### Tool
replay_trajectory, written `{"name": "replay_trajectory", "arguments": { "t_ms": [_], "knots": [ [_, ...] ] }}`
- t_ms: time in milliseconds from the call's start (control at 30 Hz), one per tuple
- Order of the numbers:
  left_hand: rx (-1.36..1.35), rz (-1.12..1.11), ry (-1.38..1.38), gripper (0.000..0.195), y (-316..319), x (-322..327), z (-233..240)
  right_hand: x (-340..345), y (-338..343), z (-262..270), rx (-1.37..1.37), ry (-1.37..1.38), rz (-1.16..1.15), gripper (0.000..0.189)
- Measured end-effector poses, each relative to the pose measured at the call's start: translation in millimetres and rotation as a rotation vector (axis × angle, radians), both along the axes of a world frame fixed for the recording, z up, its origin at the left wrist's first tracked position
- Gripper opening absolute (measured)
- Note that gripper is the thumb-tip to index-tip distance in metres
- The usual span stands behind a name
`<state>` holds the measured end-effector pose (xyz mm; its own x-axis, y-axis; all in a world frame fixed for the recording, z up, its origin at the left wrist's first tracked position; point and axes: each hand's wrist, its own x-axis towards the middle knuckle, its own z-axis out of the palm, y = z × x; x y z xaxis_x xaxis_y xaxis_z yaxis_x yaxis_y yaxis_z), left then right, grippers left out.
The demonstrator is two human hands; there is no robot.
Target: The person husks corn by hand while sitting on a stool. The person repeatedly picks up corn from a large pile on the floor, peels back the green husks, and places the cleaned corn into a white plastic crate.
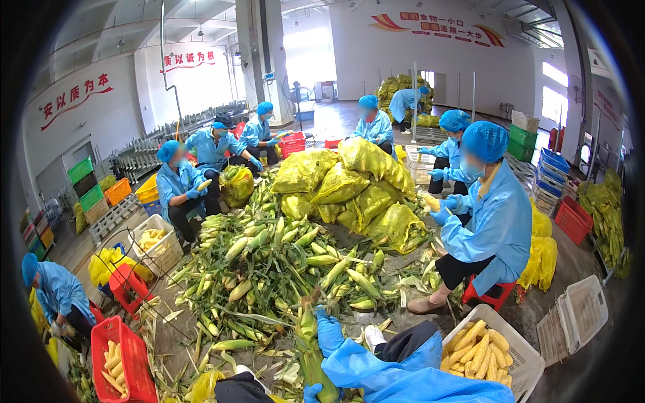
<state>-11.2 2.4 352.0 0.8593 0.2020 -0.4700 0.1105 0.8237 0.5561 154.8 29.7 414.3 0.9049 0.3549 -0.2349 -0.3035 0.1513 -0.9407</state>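
A large ear of corn in its green husk [313,352] stands nearly upright in front of me, its silk end up. My left hand [312,393], blue-gloved, grips its lower end at the bottom edge of the view and is mostly cut off. My right hand [330,330], also blue-gloved, is at the upper part of the husk with its fingers curled against it. A blue sleeve runs from that hand to the lower right. Beyond the ear spreads a big heap of unhusked corn [252,272]. To my right, a white plastic crate [526,360] holds husked yellow cobs [481,352].
Stuffed yellow mesh sacks [347,186] are piled behind the heap. A co-worker [489,221] sits at right holding a cob; several others sit around the pile. A red crate [138,367] with cobs stands at lower left, near a red stool [128,287]. Loose husks litter the floor.
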Motion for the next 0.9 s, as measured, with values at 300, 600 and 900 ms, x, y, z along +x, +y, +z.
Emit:
{"name": "replay_trajectory", "arguments": {
  "t_ms": [300, 600, 900],
  "knots": [
    [0.133, 0.201, 0.009, 0.03, 2.1, -14.7, 16.3, -19.6, 2.6, 3.7, 0.159, -0.355, 0.354, 0.036],
    [0.373, 0.65, -0.051, 0.025, 53.2, 33.7, 67.1, -51.4, -1.0, -17.7, -0.226, -0.992, 0.257, 0.036],
    [0.016, 0.626, -0.198, 0.044, 66.6, 60.4, 21.4, -53.4, -1.3, -54.2, -0.006, -0.38, 0.123, 0.032]
  ]
}}
